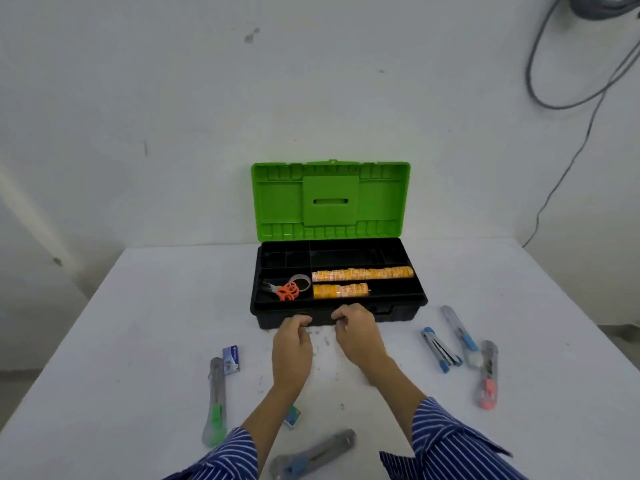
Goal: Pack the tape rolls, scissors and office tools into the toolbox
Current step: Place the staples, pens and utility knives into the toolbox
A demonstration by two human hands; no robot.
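Observation:
The black toolbox (398,315) stands open at the middle of the white table, its green lid (277,199) upright. In its tray lie two rows of yellow tape rolls (362,273), orange-handled scissors (287,291) and a clear tape roll (304,280). My left hand (292,344) and my right hand (356,336) hover side by side just in front of the box's front wall. Their fingers are loosely curled and I see nothing in them. Utility knives lie around: a green-slider one (216,403), a blue-slider one (311,457), a red-slider one (488,375).
A blue staple box (231,359) lies left of my hands, and a small teal box (292,417) shows beside my left forearm. At the right lie a blue stapler-like tool (441,349) and another blue-slider knife (459,334). Cables (568,105) hang on the wall behind.

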